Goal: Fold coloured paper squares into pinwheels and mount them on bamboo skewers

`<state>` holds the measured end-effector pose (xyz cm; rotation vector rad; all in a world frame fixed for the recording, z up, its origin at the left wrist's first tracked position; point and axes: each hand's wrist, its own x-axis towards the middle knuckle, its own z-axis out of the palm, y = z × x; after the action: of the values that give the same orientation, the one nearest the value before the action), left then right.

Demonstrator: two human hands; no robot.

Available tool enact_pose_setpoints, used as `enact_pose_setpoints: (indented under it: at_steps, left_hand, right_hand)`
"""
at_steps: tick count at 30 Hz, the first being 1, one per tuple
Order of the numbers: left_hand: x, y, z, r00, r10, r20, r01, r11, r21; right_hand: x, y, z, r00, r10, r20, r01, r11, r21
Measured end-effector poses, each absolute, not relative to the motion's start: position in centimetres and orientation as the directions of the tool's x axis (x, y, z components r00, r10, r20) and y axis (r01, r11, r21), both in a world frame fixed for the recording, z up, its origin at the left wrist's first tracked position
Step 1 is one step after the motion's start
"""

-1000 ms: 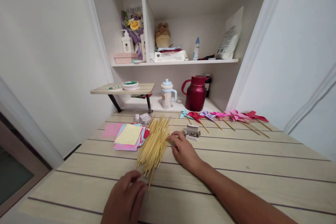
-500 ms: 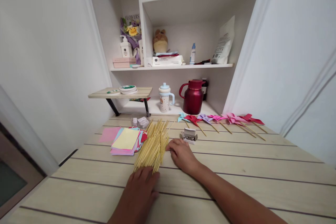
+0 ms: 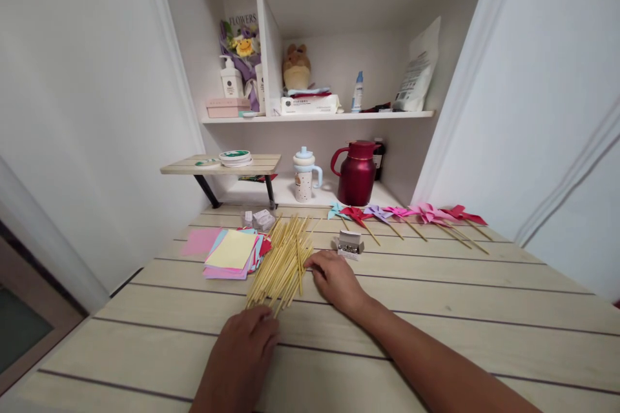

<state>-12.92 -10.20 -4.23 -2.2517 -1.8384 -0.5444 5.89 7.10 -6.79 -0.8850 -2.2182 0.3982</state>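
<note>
A loose bundle of thin, pale yellow sticks (image 3: 282,261) lies lengthwise on the slatted table, some of them crossing. My left hand (image 3: 249,335) rests at their near ends, knuckles up, with fingers loosely bent and holding nothing I can see. Beside the right edge of the bundle is my right hand (image 3: 335,277), its fingers lightly curved and the tips close to the sticks; its grasp looks empty. Just beyond that hand stands a small opened box (image 3: 349,245) of tiny metal pieces. A stack of coloured paper squares (image 3: 231,251) lies left of the sticks.
Several paper pinwheels on sticks (image 3: 429,213) lie in a row at the back right. Behind are a red jug (image 3: 357,173), a blue-lidded cup (image 3: 304,177) and small clear packets (image 3: 260,219). A raised wooden stand (image 3: 184,166) bears round coasters (image 3: 235,157).
My left hand has drawn slightly back and left from the stick ends, its fingers closer together. My right hand stays beside the bundle. The view has tilted slightly down.
</note>
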Motion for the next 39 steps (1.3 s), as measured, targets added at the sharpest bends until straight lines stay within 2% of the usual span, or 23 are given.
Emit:
enact_pose_setpoints:
  at_steps: [3, 8, 11, 14, 19, 26, 28, 32, 35, 37, 39]
  left_hand:
    - [-12.3, -10.2, -4.2, 0.232, 0.922, 0.309, 0.96, -0.268, 0.079]
    - [-11.0, -9.5, -4.3, 0.174, 0.97, 0.172, 0.981, -0.187, 0.059]
    - [-10.9, -9.2, -4.5, 0.156, 0.976, 0.151, 0.984, -0.167, 0.065]
    - [-11.5, -9.5, -5.0, 0.168, 0.951, 0.26, 0.981, -0.186, 0.046]
    - [-13.2, -10.5, -6.1, 0.287, 0.802, 0.524, 0.952, -0.299, -0.066]
    - [-13.0, -10.6, -5.6, 0.342, 0.721, 0.603, 0.929, -0.355, -0.102]
    - [-13.2, -10.4, -5.4, 0.294, 0.695, 0.655, 0.939, -0.337, -0.064]
    - [-15.7, -9.1, -4.4, 0.094, 0.662, 0.743, 0.974, -0.216, 0.07]
    - [-18.2, -7.8, -2.8, -0.011, 0.603, 0.798, 0.993, -0.089, 0.08]
    - [-19.4, -6.8, -1.4, -0.081, 0.617, 0.782, 0.996, 0.03, 0.079]
    - [-20.1, -5.8, -0.4, -0.135, 0.699, 0.703, 0.99, 0.122, 0.07]
  right_hand:
    - [5.8, 7.0, -6.9, -0.534, 0.67, 0.515, 0.437, 0.741, -0.511]
    - [5.6, 6.3, -6.9, -0.572, 0.612, 0.546, 0.352, 0.784, -0.511]
    - [5.5, 6.2, -6.8, -0.578, 0.598, 0.555, 0.306, 0.789, -0.532]
    - [5.6, 6.5, -6.8, -0.551, 0.618, 0.561, 0.271, 0.768, -0.58]
    - [5.8, 7.2, -6.9, -0.501, 0.659, 0.561, 0.254, 0.732, -0.632]
    - [5.6, 6.6, -6.5, -0.53, 0.625, 0.574, 0.176, 0.743, -0.646]
    - [5.6, 6.5, -6.3, -0.499, 0.633, 0.592, 0.169, 0.741, -0.65]
    - [5.9, 6.7, -6.2, -0.394, 0.674, 0.625, 0.195, 0.725, -0.66]
    - [6.0, 7.0, -6.3, -0.32, 0.696, 0.643, 0.209, 0.714, -0.668]
    - [6.1, 7.2, -6.4, -0.288, 0.701, 0.652, 0.212, 0.711, -0.671]
    - [6.0, 7.2, -6.5, -0.274, 0.701, 0.659, 0.211, 0.712, -0.67]
